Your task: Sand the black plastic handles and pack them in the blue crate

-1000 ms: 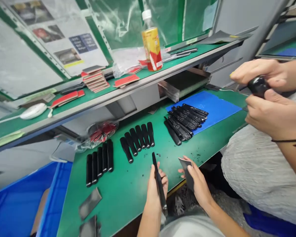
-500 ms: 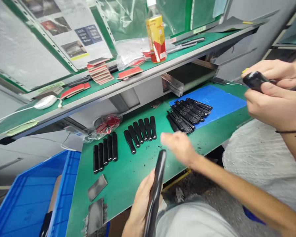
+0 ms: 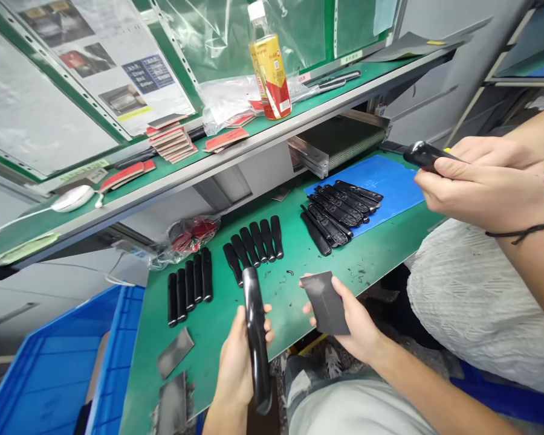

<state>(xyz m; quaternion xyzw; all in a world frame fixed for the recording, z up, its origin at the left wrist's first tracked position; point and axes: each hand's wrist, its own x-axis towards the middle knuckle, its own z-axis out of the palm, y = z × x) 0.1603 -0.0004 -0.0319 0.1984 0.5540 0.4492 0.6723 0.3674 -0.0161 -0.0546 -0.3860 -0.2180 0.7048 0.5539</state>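
My left hand is wrapped round a long glossy black plastic handle, which stands nearly upright at the table's front edge. In my right hand is a dark grey piece of sandpaper, slightly bent, with the thumb on its face. The two hands are apart. Beyond them on the green table, several black handles lie in two rows, a left row and a middle row. More black parts are piled partly on a blue sheet.
At right, a co-worker's hands hold another black handle. Two grey sandpaper pieces lie front left. A blue crate stands left of the table. The shelf above carries a drink bottle and stacked red-backed pads.
My right hand has drawn down toward me and now shows the sandpaper, which was not visible in the blurred earlier view. My left hand has moved left with the black handle.
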